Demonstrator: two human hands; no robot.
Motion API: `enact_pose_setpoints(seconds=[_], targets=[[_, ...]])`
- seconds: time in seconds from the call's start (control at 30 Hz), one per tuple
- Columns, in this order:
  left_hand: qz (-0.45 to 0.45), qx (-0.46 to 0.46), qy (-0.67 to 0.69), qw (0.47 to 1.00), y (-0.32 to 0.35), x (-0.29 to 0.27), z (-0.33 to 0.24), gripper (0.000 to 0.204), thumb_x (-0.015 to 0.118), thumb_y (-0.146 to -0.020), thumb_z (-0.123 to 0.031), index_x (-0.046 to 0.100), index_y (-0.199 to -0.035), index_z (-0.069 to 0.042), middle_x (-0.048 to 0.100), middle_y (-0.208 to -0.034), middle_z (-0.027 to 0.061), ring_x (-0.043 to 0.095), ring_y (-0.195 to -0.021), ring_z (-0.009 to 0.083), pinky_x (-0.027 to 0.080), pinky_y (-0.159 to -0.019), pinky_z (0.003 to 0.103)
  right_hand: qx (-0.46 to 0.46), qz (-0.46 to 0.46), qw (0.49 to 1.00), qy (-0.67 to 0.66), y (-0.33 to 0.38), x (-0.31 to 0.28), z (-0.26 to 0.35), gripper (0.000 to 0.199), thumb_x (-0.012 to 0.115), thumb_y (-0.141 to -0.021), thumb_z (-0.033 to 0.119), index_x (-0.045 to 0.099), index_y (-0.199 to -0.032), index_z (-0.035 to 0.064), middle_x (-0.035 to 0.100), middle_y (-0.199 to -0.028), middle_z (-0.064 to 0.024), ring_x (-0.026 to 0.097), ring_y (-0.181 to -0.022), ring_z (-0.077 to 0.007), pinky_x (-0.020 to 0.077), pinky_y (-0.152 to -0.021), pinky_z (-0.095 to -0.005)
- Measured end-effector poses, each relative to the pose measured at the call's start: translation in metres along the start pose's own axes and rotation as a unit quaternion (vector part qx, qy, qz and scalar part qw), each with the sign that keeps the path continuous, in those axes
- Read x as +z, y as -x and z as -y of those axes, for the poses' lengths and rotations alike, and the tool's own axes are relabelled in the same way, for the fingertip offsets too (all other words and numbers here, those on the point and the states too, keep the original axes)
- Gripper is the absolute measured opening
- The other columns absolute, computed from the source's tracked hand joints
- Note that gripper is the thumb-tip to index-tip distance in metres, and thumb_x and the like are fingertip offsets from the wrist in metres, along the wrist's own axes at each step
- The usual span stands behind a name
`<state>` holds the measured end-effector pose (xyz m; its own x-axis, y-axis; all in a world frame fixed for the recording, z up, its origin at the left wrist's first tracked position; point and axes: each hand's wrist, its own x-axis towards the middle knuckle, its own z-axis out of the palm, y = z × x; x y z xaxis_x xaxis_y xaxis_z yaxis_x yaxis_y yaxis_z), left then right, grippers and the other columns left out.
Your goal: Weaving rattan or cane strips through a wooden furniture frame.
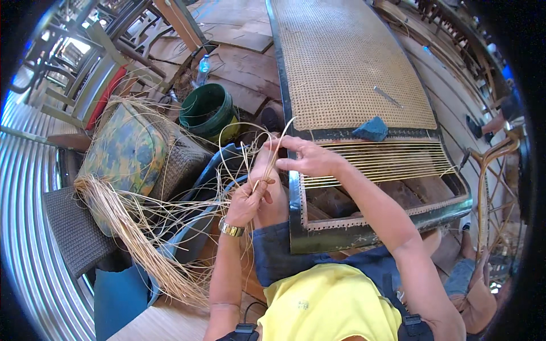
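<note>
My left hand (248, 202), with a metal watch on its wrist, is closed on several thin cane strands (274, 157) above my left knee. My right hand (310, 157) pinches the same strands higher up, thumb and fingers close together. Loops of cane curl around both hands. Beside my right forearm lies a dark frame (290, 210) whose upper section is filled with woven cane (347, 68). Across its lower opening run parallel yellowish cane strands (369, 162); small holes line that opening's edge. My right forearm hides part of them.
A large bundle of loose cane (136, 233) lies at left, by a camouflage-patterned cushion (133, 150). Beyond stand a green bucket (207, 116) and a plastic bottle (203, 69). On the panel rest a blue rag (371, 129) and a thin metal tool (388, 97). Another person sits at right.
</note>
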<state>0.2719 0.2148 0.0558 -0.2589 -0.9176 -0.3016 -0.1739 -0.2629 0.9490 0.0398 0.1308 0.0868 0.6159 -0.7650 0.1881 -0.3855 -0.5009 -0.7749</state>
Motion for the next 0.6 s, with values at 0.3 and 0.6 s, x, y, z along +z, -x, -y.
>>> enact_pose_setpoints(seconds=[0.3, 0.6], targets=[[-0.035, 0.015, -0.118, 0.992, -0.010, 0.001, 0.003, 0.022, 0.060, -0.101, -0.023, 0.072, -0.103, -0.005, 0.062, -0.069, -0.0027, 0.051, -0.063, 0.0032, 0.040, -0.056, 0.022, 0.246, -0.269, 0.854, -0.371, 0.016, 0.015, -0.017, 0.015, 0.062, -0.098, 0.017, 0.069, -0.095, 0.0040, 0.067, -0.081, -0.0015, 0.059, -0.068, -0.0083, 0.0496, -0.062, -0.0223], [-0.027, 0.125, -0.311, 0.942, -0.009, -0.056, -0.012, 0.017, 0.066, -0.096, -0.020, 0.072, -0.098, -0.004, 0.064, -0.068, 0.0002, 0.053, -0.056, 0.0055, 0.043, -0.052, 0.023, 0.232, -0.552, 0.745, -0.293, 0.238, -0.221, -0.086, 0.012, 0.056, -0.102, 0.019, 0.063, -0.097, 0.0109, 0.064, -0.086, -0.0020, 0.047, -0.057, -0.0046, 0.0330, -0.045, -0.0160]])
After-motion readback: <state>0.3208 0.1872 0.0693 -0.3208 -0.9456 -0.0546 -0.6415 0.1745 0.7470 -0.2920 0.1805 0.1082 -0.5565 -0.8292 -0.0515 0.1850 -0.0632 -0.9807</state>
